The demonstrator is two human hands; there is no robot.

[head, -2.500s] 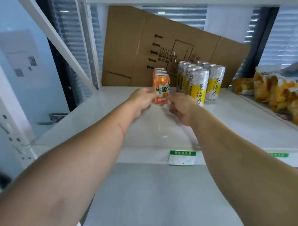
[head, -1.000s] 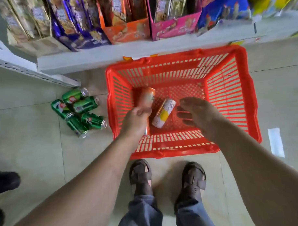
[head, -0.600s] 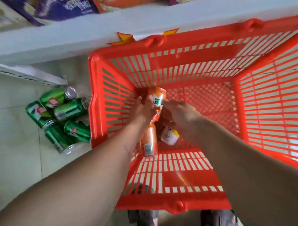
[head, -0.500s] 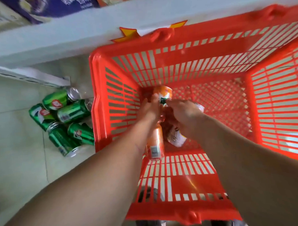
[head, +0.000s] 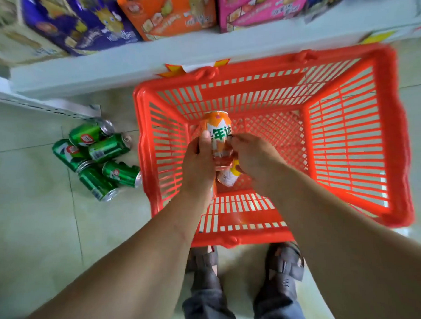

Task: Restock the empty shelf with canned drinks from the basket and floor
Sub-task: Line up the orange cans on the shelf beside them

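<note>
An orange can [head: 217,129] is held upright above the floor of the red basket [head: 392,129]. My left hand [head: 197,162] grips its left side, thumb on the label. My right hand [head: 254,155] curls its fingers against the can's right side. Under my hands a white-and-yellow can [head: 227,178] lies on the basket floor. A sliver of another orange can [head: 214,189] shows beneath my left wrist. Several green cans [head: 97,158] lie on the tiles left of the basket.
The basket stands against a low white shelf edge [head: 129,64] holding purple, orange and pink snack boxes [head: 171,15]. My sandalled feet [head: 284,264] are just behind the basket. Pale floor tiles [head: 40,225] stretch to the left.
I turned from the shelf down to the basket. Both hands reached in and closed round an orange can, which has now risen off the basket floor. The view has pulled back.
</note>
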